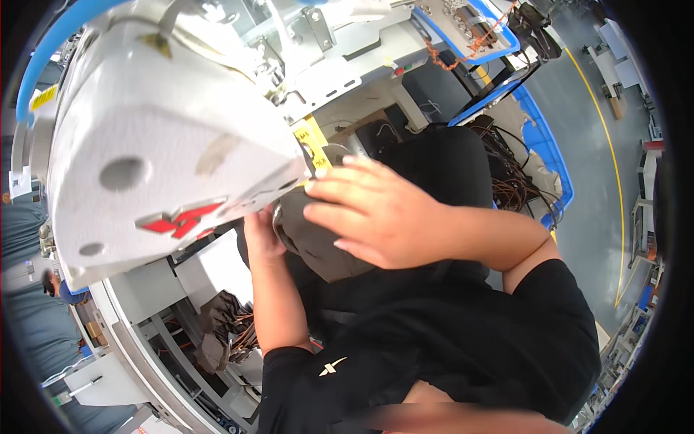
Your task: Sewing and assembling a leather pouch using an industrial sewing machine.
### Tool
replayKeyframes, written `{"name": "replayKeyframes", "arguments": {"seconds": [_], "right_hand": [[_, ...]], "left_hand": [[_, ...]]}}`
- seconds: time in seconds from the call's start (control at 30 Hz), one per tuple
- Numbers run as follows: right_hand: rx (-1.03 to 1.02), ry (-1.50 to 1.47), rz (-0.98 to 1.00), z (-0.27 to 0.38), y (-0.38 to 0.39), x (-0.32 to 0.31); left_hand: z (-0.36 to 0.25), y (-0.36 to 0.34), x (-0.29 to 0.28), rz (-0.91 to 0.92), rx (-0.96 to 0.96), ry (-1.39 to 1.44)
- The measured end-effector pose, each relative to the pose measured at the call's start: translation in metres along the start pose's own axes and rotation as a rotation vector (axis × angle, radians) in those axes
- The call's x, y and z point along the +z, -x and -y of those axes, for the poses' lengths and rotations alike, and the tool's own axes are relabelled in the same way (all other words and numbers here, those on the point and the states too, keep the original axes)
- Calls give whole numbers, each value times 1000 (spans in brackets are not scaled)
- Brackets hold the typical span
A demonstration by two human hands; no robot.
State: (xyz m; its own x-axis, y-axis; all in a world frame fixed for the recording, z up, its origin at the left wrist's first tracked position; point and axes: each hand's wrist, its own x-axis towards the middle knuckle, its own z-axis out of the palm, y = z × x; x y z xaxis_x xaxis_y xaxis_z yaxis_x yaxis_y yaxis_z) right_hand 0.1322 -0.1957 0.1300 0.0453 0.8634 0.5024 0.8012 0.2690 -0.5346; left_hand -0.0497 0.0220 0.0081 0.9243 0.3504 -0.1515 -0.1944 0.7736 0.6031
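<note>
A dark grey-brown piece of sheet material (318,235), soft and bent with a curved edge, lies over my lap at the front of a large white sewing machine head (181,137). My right hand (379,213) rests across its upper part, fingers stretched out and spread, fingertips close to a yellow plate (311,141) beside the machine. At the piece's left edge is my left hand (264,235), slightly blurred. Its fingers are hidden by the machine head and the material, so their grip does not show. The machine head also covers where the material meets its working parts.
A blue-rimmed bin (553,173) of dark brown strips stands at the right. Beyond the machine, a blue tray (463,29) holds small parts. More brown pieces (228,329) hang at lower left. A blue hose (43,54) curves past the machine's upper left.
</note>
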Motion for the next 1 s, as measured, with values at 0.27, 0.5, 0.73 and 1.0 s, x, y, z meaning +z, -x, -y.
{"name": "replayKeyframes", "arguments": {"seconds": [0.27, 0.5, 0.73, 1.0], "right_hand": [[-225, -75, -65, 3, 25, 10], [-290, 289, -145, -10, 27, 14], [-244, 208, -187, -17, 26, 14], [-246, 207, -299, -29, 31, 15]], "left_hand": [[11, -3, -12, -234, 13, -362], [33, -24, -7, -363, 175, -405], [27, -26, -35, -333, 175, -398], [30, -27, -47, -267, 227, -451]]}}
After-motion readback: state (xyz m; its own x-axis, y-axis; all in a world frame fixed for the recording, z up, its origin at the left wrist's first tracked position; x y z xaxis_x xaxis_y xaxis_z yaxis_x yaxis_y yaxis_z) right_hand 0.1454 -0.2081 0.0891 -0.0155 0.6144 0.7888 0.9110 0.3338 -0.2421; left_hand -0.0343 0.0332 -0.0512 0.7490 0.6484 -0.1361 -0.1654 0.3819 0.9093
